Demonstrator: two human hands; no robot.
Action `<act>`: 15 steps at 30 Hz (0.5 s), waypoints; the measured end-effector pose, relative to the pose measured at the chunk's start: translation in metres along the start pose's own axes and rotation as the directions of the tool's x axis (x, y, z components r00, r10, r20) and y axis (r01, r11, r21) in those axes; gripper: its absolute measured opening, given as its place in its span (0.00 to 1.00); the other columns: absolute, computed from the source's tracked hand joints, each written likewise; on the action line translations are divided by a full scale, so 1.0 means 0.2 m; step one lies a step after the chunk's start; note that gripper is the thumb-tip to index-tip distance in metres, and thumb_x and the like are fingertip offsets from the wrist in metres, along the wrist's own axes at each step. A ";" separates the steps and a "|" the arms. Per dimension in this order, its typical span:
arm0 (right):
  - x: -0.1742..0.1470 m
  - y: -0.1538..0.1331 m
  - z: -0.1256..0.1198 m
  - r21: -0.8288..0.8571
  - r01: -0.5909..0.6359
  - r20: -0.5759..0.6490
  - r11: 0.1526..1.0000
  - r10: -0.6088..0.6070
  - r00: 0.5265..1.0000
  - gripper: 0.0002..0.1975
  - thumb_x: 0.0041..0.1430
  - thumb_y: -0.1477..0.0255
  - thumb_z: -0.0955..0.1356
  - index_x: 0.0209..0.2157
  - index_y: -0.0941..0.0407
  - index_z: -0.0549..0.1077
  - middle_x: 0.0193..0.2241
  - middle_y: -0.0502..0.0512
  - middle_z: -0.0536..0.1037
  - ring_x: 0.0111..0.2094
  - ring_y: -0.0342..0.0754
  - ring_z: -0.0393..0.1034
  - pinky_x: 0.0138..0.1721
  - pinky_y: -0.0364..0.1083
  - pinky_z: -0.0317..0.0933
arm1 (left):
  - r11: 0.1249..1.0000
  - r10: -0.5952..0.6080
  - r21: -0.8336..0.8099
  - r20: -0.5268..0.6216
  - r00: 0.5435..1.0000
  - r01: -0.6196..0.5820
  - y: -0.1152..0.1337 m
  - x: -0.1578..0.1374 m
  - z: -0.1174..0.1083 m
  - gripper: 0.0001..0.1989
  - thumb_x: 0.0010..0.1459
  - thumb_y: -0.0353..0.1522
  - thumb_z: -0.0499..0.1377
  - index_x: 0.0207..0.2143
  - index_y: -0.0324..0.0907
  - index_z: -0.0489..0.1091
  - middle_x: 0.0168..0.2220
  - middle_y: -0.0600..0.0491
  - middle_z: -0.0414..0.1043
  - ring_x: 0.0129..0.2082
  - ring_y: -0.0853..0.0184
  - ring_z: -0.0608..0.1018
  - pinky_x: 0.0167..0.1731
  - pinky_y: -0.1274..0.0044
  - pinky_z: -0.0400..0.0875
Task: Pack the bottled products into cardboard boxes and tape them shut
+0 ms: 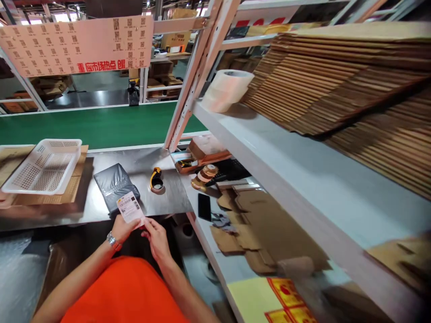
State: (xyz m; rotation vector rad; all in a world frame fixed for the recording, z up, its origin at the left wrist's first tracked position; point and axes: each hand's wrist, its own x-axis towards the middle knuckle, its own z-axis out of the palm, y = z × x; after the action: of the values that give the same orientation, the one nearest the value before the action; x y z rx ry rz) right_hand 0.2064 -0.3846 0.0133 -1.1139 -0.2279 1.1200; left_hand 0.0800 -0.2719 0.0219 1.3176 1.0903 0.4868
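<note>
A white printed shipping label (129,207) is held between both hands in front of my body. My left hand (124,229) pinches its lower left edge, thumb on top. At the lower right corner, the fingers of my right hand (156,237) close on the same label. Just beyond it lies a dark grey wrapped parcel (114,183) on the metal table (175,197), partly covered by the label in my view. To the parcel's right stands a yellow and black tape dispenser (156,180).
A white perforated basket (43,168) rests on cardboard at left. Behind the table runs a green conveyor belt (84,130). On the right, a shelf (269,152) bears tape rolls (225,92) and stacked cardboard (319,80); below are a black phone (204,207) and flat boxes (266,211).
</note>
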 end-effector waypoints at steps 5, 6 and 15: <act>-0.05 -0.02 -0.08 -0.001 -0.056 0.015 0.998 0.056 0.998 0.26 0.47 0.49 0.84 0.37 0.55 0.88 0.36 0.57 0.86 0.38 0.50 0.78 0.32 0.44 0.70 | 0.997 -0.057 -0.057 0.012 0.998 0.057 0.01 -0.02 0.05 0.20 0.46 0.42 0.76 0.38 0.39 0.84 0.43 0.41 0.89 0.39 0.51 0.88 0.39 0.63 0.87; -0.06 -0.02 -0.09 -0.007 -0.060 0.015 0.998 0.060 0.998 0.25 0.47 0.49 0.84 0.37 0.55 0.88 0.35 0.57 0.86 0.38 0.50 0.78 0.32 0.44 0.71 | 0.996 -0.066 -0.063 0.024 0.998 0.068 0.01 -0.02 0.05 0.20 0.46 0.42 0.76 0.38 0.39 0.84 0.42 0.42 0.89 0.38 0.52 0.88 0.37 0.64 0.87; -0.08 -0.02 -0.13 -0.009 -0.013 -0.014 1.000 0.013 1.000 0.24 0.47 0.50 0.84 0.35 0.55 0.87 0.32 0.54 0.84 0.36 0.48 0.76 0.31 0.43 0.69 | 0.989 -0.105 -0.095 0.077 0.992 0.112 0.04 -0.04 0.11 0.24 0.42 0.43 0.78 0.39 0.39 0.83 0.42 0.42 0.88 0.38 0.52 0.88 0.36 0.64 0.87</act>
State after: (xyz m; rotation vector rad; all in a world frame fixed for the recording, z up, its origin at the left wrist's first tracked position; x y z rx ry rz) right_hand 0.2180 -0.4129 0.0110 -1.1325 -0.2155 1.1229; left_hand 0.0966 -0.2878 0.0289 1.1737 1.0584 0.4047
